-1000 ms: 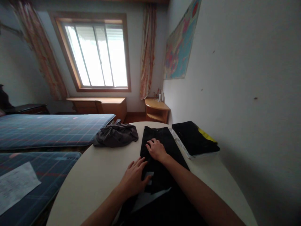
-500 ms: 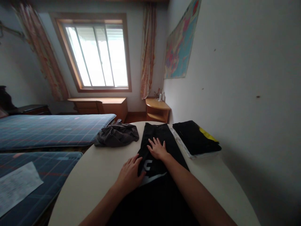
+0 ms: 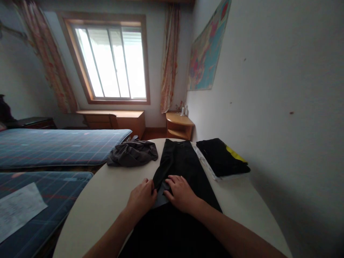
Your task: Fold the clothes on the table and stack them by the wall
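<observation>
A pair of black pants (image 3: 185,157) lies lengthwise on the round cream table (image 3: 96,200), its waistband at the far end and its near part running down out of view. My left hand (image 3: 142,196) is closed on the pants' left edge, with fingers curled around the cloth. Beside it, my right hand (image 3: 181,193) rests on the pants' middle, its fingers bent and pinching the fabric near a grey printed patch (image 3: 161,199). Both hands partly cover that print. Wrinkles run through the cloth just beyond the hands.
Left of the pants sits a crumpled dark grey garment (image 3: 133,153). To the right is a folded stack of black clothes (image 3: 221,157) with a yellow patch, close to the white wall (image 3: 282,150). Beds with blue plaid mattresses (image 3: 64,145) stand at left, a paper sheet (image 3: 21,208) on the nearer one.
My right hand has drawn back toward me from lying flat and now bends its fingers into the cloth. My left hand has curled onto the left edge. The white print is mostly covered now.
</observation>
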{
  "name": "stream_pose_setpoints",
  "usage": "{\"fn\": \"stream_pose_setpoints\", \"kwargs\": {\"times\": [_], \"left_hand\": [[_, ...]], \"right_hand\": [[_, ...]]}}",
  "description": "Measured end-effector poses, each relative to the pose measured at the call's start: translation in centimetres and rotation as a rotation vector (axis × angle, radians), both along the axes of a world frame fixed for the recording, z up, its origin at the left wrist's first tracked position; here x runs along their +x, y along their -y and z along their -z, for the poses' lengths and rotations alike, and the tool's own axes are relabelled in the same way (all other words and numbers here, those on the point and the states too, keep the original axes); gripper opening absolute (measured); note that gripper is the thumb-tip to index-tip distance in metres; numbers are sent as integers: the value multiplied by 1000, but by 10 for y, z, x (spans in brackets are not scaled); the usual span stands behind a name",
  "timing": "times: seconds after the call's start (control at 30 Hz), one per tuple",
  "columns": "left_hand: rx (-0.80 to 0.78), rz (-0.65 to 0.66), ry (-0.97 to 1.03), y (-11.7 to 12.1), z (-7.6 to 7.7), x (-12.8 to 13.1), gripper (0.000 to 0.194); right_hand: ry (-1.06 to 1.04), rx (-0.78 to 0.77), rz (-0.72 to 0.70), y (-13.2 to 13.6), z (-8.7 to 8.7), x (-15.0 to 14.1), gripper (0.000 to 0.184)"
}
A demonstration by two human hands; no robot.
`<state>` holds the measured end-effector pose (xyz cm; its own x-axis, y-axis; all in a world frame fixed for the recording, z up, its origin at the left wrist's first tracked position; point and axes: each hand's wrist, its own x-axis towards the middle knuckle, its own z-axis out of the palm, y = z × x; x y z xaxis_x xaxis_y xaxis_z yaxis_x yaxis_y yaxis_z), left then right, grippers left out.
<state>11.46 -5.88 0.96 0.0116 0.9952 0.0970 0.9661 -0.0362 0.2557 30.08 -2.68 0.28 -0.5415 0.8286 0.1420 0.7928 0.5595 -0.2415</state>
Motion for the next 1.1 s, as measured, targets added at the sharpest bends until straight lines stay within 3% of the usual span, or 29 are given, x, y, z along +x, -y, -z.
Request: {"fn": "stream_pose_setpoints", "kwargs": {"times": [0.17, 0.3, 0.43, 0.57, 0.67, 0.77, 0.83, 0.93, 1.1], "left_hand": [[48, -6, 300, -7, -1, -2, 17], [88, 92, 681, -9, -1, 1, 28], [96, 128, 795, -9, 2, 5, 31], [67, 163, 823, -8, 6, 9, 32], [15, 233, 750, -2, 5, 15, 27], [-76, 346, 589, 7, -1, 20, 21], [-141, 419, 497, 14, -5, 22, 19], [-203, 517, 401, 21, -9, 20, 20], [-209, 742, 358, 26, -14, 12, 45]], "right_hand": [[16, -188, -105, 37, 9, 4, 81], [7, -239, -160, 36, 5, 5, 87], [-39, -292, -350, 37, -14, 18, 83], [-111, -342, -518, 41, -36, 44, 48], [-160, -306, -391, 33, -43, 65, 27], [-160, -250, -188, 20, -39, 83, 28], [-177, -237, -129, 12, -33, 89, 31], [-205, -244, -136, 7, -29, 92, 31], [-214, -242, -147, 7, -27, 93, 33]]}}
